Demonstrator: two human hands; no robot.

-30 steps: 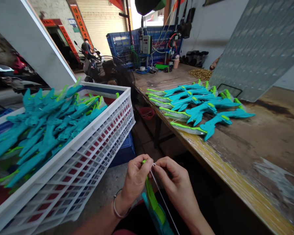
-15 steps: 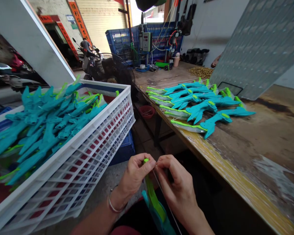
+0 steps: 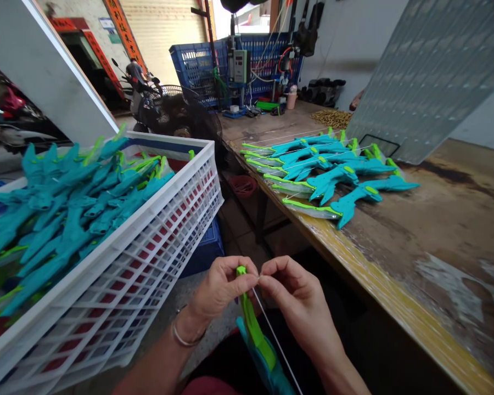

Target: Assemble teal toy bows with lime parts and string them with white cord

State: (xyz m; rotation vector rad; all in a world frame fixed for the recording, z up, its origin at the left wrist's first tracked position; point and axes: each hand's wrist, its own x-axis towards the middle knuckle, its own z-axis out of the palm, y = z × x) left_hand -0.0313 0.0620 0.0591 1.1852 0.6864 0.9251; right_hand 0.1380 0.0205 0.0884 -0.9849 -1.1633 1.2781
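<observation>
The wooden table (image 3: 453,216) spread along my right side, its near edge a worn yellow, with a grey ribbed sheet (image 3: 430,82) leaning over its far end. On my left stood the white basket (image 3: 107,251), its lattice wall slanting away from me. A heap of blue and green bows (image 3: 74,214) filled it, piled every which way and showing above the rim. More bows (image 3: 352,203) lay side by side in a row on the table, near its edge, with white strings stretched across several of them.

The bow (image 3: 255,334) I was working on stood in front of me, between basket and table, its green tip up and its blue body running down toward my lap. My left hand (image 3: 222,288) pinched that tip between thumb and fingers. My right hand (image 3: 300,299) was just beside it, thumb and forefinger squeezed together on the end of the string (image 3: 278,343). From my fingertips the string slanted down along the bow's right side. A thin bracelet (image 3: 183,336) circled my left wrist.
</observation>
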